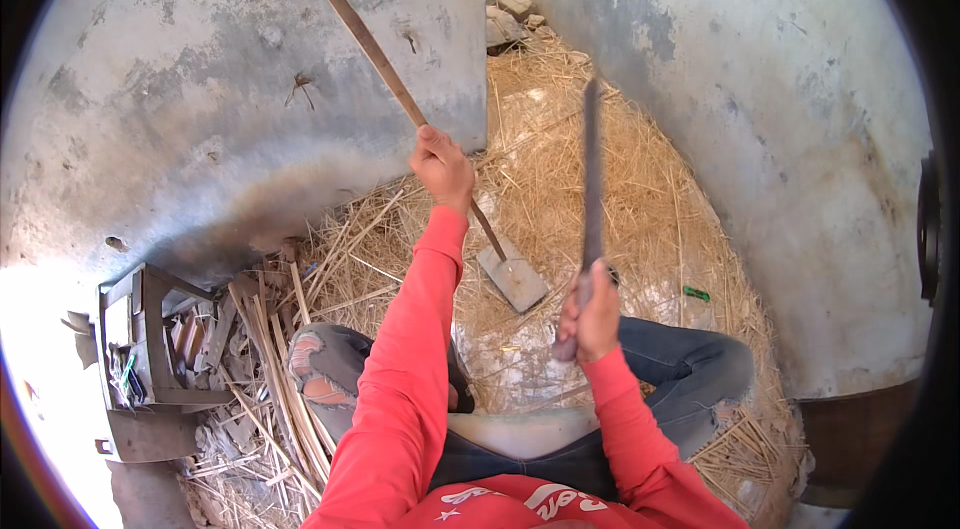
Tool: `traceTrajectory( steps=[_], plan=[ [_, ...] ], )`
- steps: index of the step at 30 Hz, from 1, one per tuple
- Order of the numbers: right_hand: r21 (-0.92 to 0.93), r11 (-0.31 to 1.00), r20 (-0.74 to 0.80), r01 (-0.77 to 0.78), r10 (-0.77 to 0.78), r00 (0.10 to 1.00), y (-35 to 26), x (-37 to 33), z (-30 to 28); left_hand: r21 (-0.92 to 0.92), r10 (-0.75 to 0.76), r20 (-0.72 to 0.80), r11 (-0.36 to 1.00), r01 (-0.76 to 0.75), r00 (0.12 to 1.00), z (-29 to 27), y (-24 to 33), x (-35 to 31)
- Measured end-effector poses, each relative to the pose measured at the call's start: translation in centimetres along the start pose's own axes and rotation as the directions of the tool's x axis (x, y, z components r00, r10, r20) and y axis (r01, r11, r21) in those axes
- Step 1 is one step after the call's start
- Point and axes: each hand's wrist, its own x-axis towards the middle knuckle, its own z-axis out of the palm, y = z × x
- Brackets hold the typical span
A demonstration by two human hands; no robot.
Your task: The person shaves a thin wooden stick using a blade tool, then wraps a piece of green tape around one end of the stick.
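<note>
My left hand (443,167) is closed around the middle of a long bamboo strip (366,41). The strip slants from the upper left down toward a flat grey block (513,277) on the floor; whether its lower end touches the block I cannot tell. In my right hand (594,317) is the handle of a long knife, gripped with the fingers wrapped round it. Its dark, narrow blade (592,164) points away from me, slightly blurred, to the right of the strip and apart from it.
Shavings and straw (640,189) cover the floor between my bent legs and the grey walls (790,79). Split bamboo strips (268,344) lie in a pile at the left, beside a small open wooden cabinet (150,334). A small green object (697,294) lies at the right. Stones (508,17) sit at the far end.
</note>
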Motion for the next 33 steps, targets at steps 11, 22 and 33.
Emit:
traceTrajectory(
  steps=[11,22,33],
  plan=[
    [-0.156,0.973,0.056,-0.167,0.178,0.982,7.1,-0.8,-0.6,-0.089,0.0,-0.002,0.996,0.0,1.0,2.1,0.2,-0.5],
    [-0.17,0.875,0.126,0.453,-0.437,0.891,6.9,-0.8,-0.1,0.071,0.097,0.019,0.993,-0.098,0.995,3.5,-0.4,-1.4],
    [0.227,0.891,-0.12,0.393,-0.375,0.919,-4.8,-2.0,1.9,0.129,0.075,0.014,0.989,-0.076,0.997,2.7,0.5,-1.2]
  ],
)
